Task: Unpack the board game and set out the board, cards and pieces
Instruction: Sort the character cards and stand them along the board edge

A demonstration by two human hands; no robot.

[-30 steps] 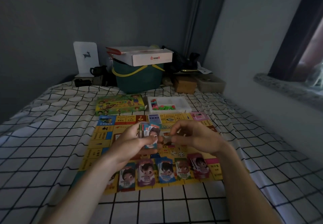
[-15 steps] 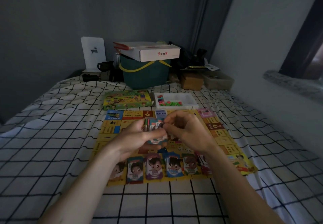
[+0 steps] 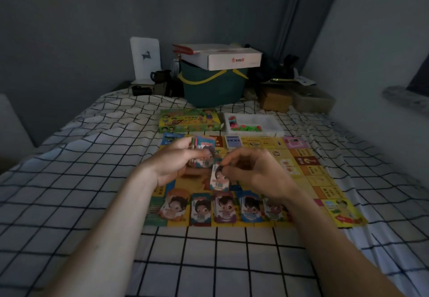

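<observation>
The yellow game board (image 3: 325, 180) lies flat on the checked bedsheet. Above its middle my left hand (image 3: 176, 164) grips a stack of picture cards (image 3: 204, 148). My right hand (image 3: 253, 171) pinches a single card (image 3: 219, 179) by its top edge; the card hangs just below the stack. Several piles of character cards (image 3: 224, 207) lie in a row along the board's near edge. A blue card deck (image 3: 233, 142) sits on the board's far edge. Beyond the board are the green game box (image 3: 189, 120) and a white tray (image 3: 271, 122) holding small coloured pieces.
A dark green basket (image 3: 213, 88) with a white carton (image 3: 227, 56) on top stands at the head of the bed, beside a white sign (image 3: 145, 57), cardboard boxes (image 3: 276, 99) and clutter. A wall and window sill (image 3: 404, 94) run along the right.
My right hand has drawn one card off the stack and lowered it toward the near row. The camera view has shifted left, so the board sits further right.
</observation>
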